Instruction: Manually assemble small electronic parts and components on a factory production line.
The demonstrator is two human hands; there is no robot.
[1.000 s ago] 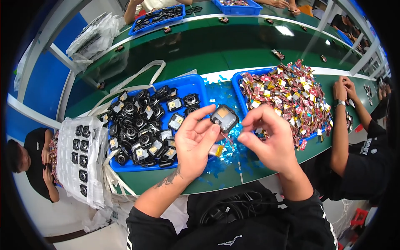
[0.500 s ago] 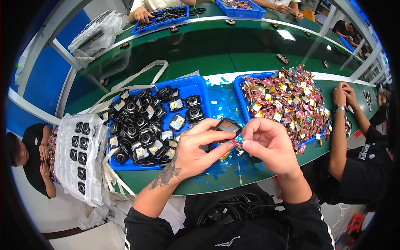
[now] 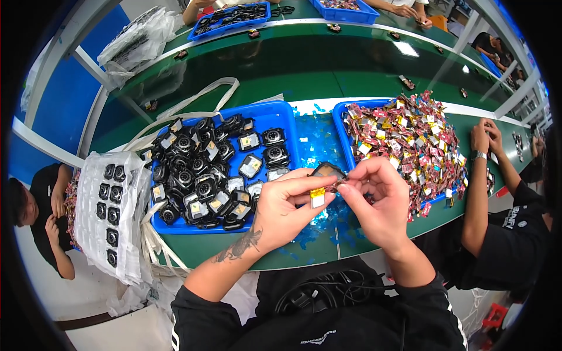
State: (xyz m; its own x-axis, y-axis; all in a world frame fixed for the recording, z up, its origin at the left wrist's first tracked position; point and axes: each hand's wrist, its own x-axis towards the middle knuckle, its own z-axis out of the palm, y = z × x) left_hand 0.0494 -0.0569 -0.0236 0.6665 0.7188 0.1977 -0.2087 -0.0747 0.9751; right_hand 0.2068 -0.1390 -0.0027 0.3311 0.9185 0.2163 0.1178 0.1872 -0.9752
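Note:
My left hand (image 3: 281, 210) grips a black smartwatch case (image 3: 325, 170), its open inside facing up. Below it hangs a small silver part with yellow tape (image 3: 317, 198), by my left fingers. My right hand (image 3: 380, 205) is closed in a pinch at the case's right edge; what its fingertips hold is too small to make out. To the left, a blue tray (image 3: 288, 117) is heaped with black watch cases (image 3: 205, 187). Right of it, another blue tray (image 3: 338, 126) overflows with small red circuit boards (image 3: 404, 134) bearing yellow and silver pieces.
Blue film scraps (image 3: 313, 137) litter the green table between the trays. A white plastic tray of watch cases (image 3: 114, 216) stands at left. Beyond runs a green conveyor belt (image 3: 281, 76) with scattered small parts. Co-workers' hands (image 3: 489, 134) are at right, far left and across the belt.
The yellow-taped silver part now shows below the watch case, where a red piece was between my fingers. My hands have shifted slightly. Small parts on the belt have moved to the right.

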